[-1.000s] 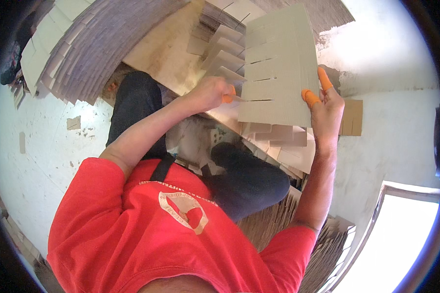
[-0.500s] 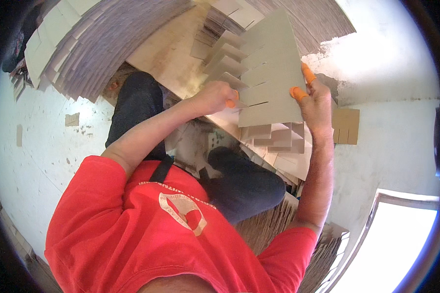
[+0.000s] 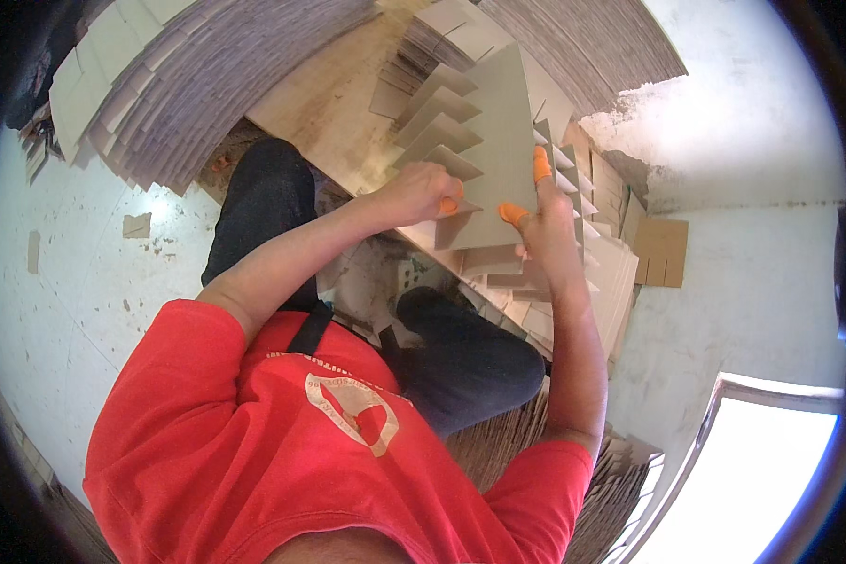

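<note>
A grey-brown cardboard sheet (image 3: pixel 500 132) stands tilted over a half-assembled cardboard divider, with cross strips (image 3: pixel 449 120) poking out on both its sides. My right hand (image 3: pixel 550 224) grips the sheet near its right edge, thumb on its face. At the sheet's lower left, my left hand (image 3: pixel 420 195) is closed, pinching the end of a cross strip (image 3: pixel 459 209). Orange covers sit on fingertips of both hands. The sheet hides the middle of the divider.
A tall fanned stack of cardboard sheets (image 3: pixel 226 75) stands at the far left of the board (image 3: pixel 315 113). More stacks (image 3: pixel 587 42) lie at the back right. A slotted cardboard piece (image 3: pixel 663 254) lies on the floor at right. My bent legs (image 3: pixel 263 211) are close below.
My right hand has moved left with the sheet, and the sheet has slid down onto the cross strips. Strips now show on its right side. My left hand has barely moved.
</note>
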Action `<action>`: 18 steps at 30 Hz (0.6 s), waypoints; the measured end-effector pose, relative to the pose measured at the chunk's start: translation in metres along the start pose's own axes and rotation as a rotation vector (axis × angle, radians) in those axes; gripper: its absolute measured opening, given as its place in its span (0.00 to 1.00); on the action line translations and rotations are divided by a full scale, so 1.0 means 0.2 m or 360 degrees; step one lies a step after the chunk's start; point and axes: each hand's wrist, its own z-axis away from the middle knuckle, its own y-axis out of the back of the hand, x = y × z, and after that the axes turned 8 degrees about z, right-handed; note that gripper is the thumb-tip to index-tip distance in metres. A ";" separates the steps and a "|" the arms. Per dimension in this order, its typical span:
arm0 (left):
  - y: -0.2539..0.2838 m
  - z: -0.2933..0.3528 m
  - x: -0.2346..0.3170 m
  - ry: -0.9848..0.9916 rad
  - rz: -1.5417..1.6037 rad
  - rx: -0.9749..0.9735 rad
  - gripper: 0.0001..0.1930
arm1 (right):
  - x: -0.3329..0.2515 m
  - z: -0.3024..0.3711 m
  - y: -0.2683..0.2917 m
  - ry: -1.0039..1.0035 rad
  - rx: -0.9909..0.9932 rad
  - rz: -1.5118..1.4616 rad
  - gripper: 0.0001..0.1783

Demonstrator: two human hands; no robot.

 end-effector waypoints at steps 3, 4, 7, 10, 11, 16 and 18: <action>0.01 0.00 0.01 0.0055 -0.0005 -0.0061 0.06 | 0.05 -0.01 -0.04 0.0094 -0.0061 0.0158 0.41; 0.00 0.00 0.02 0.0027 0.0005 -0.0057 0.06 | 0.10 -0.02 -0.08 0.0153 -0.0079 0.0259 0.42; -0.01 0.00 0.03 -0.0032 0.0012 -0.0043 0.06 | 0.23 -0.01 -0.27 0.0046 -0.0235 0.0383 0.47; 0.01 0.00 0.05 -0.0022 -0.0029 -0.0045 0.06 | 0.22 0.01 -0.41 -0.0050 -0.0249 0.0651 0.52; 0.02 0.00 0.05 -0.0015 -0.0034 -0.0065 0.06 | 0.22 0.01 -0.42 -0.0057 -0.0220 0.0780 0.54; 0.06 0.01 0.06 -0.0053 -0.0116 -0.0232 0.09 | 0.27 -0.07 -0.25 0.0179 0.0183 0.0415 0.37; 0.09 0.01 0.11 -0.0087 -0.0161 -0.0257 0.12 | 0.38 -0.15 -0.17 -0.0015 0.0369 0.0304 0.35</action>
